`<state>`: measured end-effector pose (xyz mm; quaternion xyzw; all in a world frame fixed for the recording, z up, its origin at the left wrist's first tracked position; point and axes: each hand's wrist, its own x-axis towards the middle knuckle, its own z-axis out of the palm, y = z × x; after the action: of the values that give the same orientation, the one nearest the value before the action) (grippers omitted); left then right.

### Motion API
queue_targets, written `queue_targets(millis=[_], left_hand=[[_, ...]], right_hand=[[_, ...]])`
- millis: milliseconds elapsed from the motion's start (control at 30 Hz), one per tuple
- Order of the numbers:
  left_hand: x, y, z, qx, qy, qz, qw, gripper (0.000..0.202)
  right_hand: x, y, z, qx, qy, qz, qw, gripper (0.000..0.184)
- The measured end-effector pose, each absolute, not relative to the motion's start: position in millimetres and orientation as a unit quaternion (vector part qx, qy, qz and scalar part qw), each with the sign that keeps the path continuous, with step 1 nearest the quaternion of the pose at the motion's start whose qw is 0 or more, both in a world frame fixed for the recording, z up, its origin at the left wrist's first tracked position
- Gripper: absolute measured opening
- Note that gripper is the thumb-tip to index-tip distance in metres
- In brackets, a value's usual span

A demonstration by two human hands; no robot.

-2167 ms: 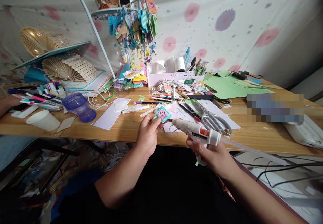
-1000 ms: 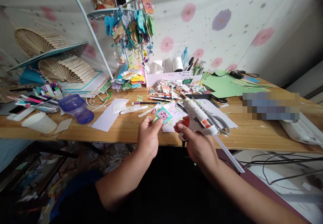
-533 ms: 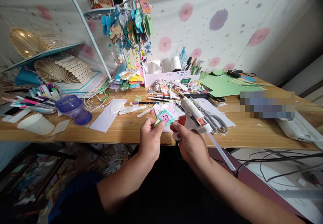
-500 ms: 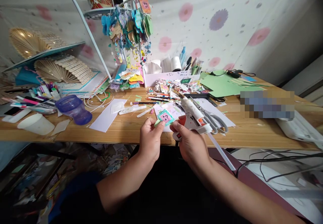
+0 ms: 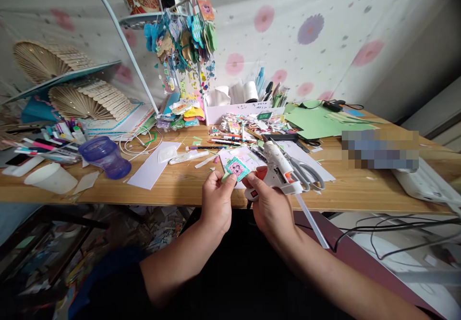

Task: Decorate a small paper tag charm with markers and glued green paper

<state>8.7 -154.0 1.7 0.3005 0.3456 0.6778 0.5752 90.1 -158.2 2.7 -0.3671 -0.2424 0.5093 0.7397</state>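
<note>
Between my hands, above the desk's front edge, is a small square paper piece (image 5: pixel 236 168) with a teal border and a pink face drawing. My left hand (image 5: pixel 216 195) is closed, pinching its lower left corner between thumb and fingers. A white hot glue gun (image 5: pixel 280 166) with orange parts is gripped in my right hand (image 5: pixel 272 200), its nozzle pointing up and away. A clear glue stick (image 5: pixel 312 221) sticks out of its back. My right thumb and index fingertip meet at the paper piece's right corner. Grey-handled scissors (image 5: pixel 305 171) lie just beyond the glue gun.
A purple cup (image 5: pixel 105 156) and a white paper cup (image 5: pixel 51 178) stand at the left by several markers. Paper cutouts (image 5: pixel 252 123) pile up at the back centre. Green paper (image 5: pixel 313 120) lies at the back right. Paper charms (image 5: pixel 180 36) hang from a stand.
The glue gun has tilted and shifted slightly down in my right hand. My left hand and the paper piece have moved a little to the right.
</note>
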Motion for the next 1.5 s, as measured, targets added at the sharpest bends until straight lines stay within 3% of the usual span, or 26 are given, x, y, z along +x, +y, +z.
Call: queue_targets(millis=[300, 467, 567, 667, 833, 933, 1233, 1500], left_hand=[[-1.2, -151.2, 7.2, 0.241, 0.373, 0.667, 0.599, 0.033], [-14.2, -146.4, 13.2, 0.203, 0.390, 0.664, 0.605, 0.037], [-17.8, -145.2, 15.8, 0.203, 0.393, 0.666, 0.600, 0.036], [-17.7, -145.2, 15.9, 0.199, 0.394, 0.666, 0.601, 0.035], [-10.4, -149.0, 11.6, 0.236, 0.384, 0.662, 0.598, 0.032], [-5.6, -153.0, 9.3, 0.285, 0.383, 0.664, 0.575, 0.029], [-2.9, -157.7, 11.3, 0.321, 0.359, 0.668, 0.567, 0.030], [-3.5, -155.9, 13.7, 0.273, 0.345, 0.647, 0.623, 0.031]], right_hand=[[118.4, -169.6, -7.8, -0.375, -0.342, 0.505, 0.698, 0.019], [155.3, -188.9, -11.7, -0.442, -0.533, 0.471, 0.546, 0.027], [159.0, -196.1, -6.0, -0.470, -0.612, 0.395, 0.498, 0.023], [150.8, -195.0, -3.1, -0.470, -0.610, 0.373, 0.517, 0.022], [125.6, -171.3, -3.4, -0.426, -0.444, 0.469, 0.634, 0.028], [112.4, -155.7, -2.0, -0.398, -0.412, 0.456, 0.681, 0.027], [107.8, -150.7, -2.3, -0.418, -0.438, 0.428, 0.671, 0.020], [112.4, -154.2, -2.2, -0.439, -0.437, 0.424, 0.661, 0.021]])
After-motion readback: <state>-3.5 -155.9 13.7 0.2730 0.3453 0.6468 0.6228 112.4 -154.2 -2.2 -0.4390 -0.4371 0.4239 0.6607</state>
